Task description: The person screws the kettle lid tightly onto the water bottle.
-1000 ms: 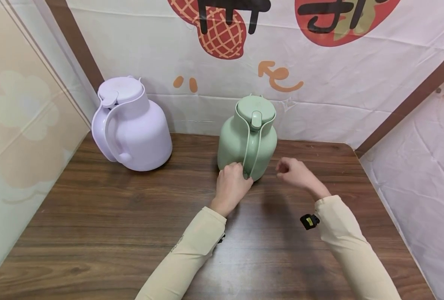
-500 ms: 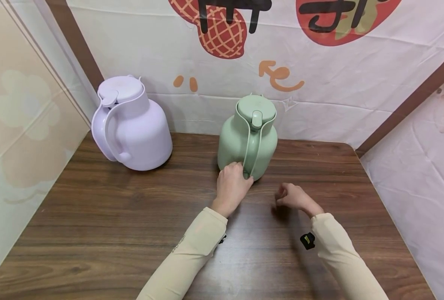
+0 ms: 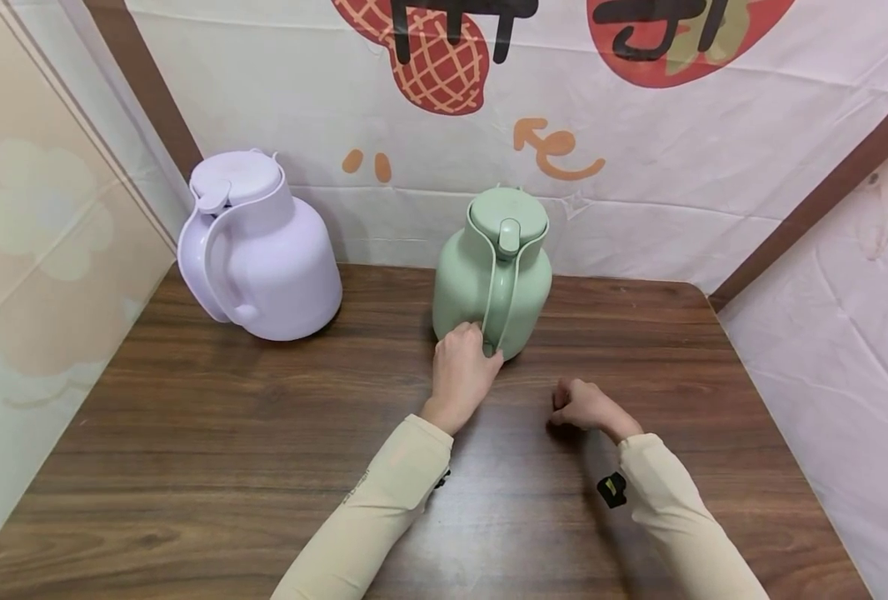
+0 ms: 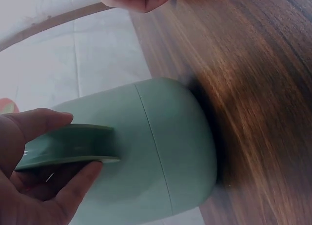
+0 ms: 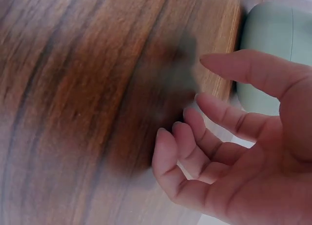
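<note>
A green thermos jug [image 3: 462, 279] stands upright on the wooden table, its handle facing the person. My left hand [image 3: 462, 375] grips the lower part of that handle; in the left wrist view the thumb and fingers [image 4: 80, 188] close round the handle [image 4: 73, 144] from both sides. To the right of the jug and nearer the person, my right hand [image 3: 590, 410] is low over the table with loosely curled fingers. The right wrist view shows nothing between its thumb and fingers [image 5: 165, 156], and part of the green jug beyond.
A lilac thermos jug [image 3: 286, 267] stands upright at the back left, its handle turned to the left. Behind the wooden table [image 3: 212, 467] hangs a white printed cloth [image 3: 264, 83]. Cloth walls also border the left and right sides.
My right hand has come down from beside the green jug toward the person, closer to the tabletop. The left hand keeps its grip on the handle, and both jugs stay in place.
</note>
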The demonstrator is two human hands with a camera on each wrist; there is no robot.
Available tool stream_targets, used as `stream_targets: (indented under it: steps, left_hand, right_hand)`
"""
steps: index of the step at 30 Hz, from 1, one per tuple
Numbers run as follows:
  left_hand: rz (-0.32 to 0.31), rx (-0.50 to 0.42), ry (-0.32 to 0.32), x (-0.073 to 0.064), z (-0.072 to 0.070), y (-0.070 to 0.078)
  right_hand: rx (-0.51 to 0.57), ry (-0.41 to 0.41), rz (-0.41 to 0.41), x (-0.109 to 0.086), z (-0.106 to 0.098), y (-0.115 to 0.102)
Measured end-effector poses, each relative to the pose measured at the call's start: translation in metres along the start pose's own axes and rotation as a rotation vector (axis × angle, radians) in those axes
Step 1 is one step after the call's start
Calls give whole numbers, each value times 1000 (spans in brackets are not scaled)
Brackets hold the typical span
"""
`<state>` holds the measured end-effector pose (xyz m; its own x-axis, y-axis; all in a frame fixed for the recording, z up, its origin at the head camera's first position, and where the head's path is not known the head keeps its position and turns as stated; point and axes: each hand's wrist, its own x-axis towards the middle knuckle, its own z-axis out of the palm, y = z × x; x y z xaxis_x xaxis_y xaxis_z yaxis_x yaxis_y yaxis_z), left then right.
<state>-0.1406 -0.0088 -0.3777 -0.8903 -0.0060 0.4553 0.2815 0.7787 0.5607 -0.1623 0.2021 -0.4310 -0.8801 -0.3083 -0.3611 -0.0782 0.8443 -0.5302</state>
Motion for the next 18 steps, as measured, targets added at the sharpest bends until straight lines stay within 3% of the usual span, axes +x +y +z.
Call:
stream_targets:
  steps: [18]
  left_hand:
    - [10, 17, 40, -4, -7, -10]
  right_hand:
    - [-7, 29, -10, 2, 4, 3]
